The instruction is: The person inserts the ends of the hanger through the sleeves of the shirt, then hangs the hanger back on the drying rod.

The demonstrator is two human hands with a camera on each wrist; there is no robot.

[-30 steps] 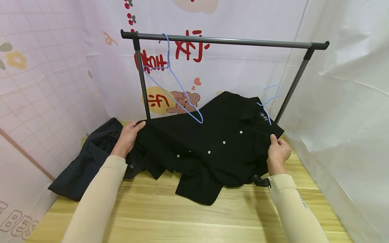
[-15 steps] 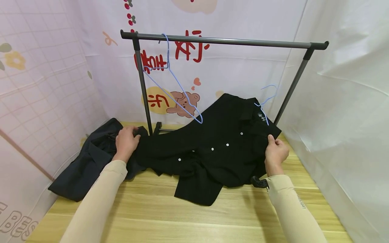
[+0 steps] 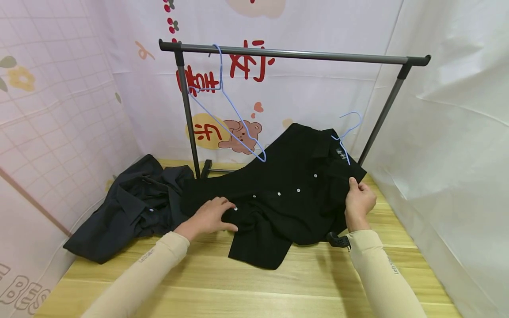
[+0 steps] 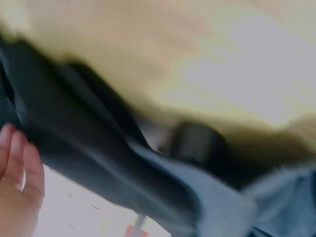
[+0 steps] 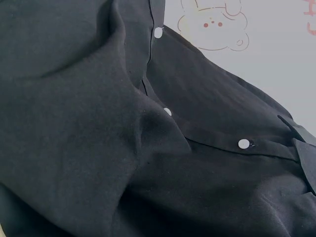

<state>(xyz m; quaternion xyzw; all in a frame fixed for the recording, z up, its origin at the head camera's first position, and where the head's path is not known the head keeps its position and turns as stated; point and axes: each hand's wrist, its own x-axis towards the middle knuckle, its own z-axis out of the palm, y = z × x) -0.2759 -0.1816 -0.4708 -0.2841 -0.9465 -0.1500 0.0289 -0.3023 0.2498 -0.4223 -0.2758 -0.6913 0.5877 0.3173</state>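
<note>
A black short-sleeved shirt [image 3: 274, 168] with white buttons lies spread over the wooden table. From its collar, at the right, sticks up the hook of a blue hanger [image 3: 350, 128]; the hanger's lower part is hidden inside the cloth. My right hand [image 3: 361, 201] pinches the shirt at the shoulder just below that hook. Fingers spread, my left hand [image 3: 210, 215] is over the shirt's lower end near a button. In the blurred left wrist view the left hand [image 4: 19, 182] shows at the edge beside dark cloth. The right wrist view shows the buttoned shirt front [image 5: 212, 118], no fingers.
A dark navy garment [image 3: 115, 225] lies crumpled at the left, beside the shirt. Behind stands a grey metal rack [image 3: 310, 54], an unused blue hanger [image 3: 242, 121] hooked on its bar. White curtains [image 3: 449, 132] close in the sides and back.
My left hand has let go of the shirt's left end, which dropped, and moved right and nearer over it. The right hand keeps its pinch and has shifted slightly left, with the hanger hook.
</note>
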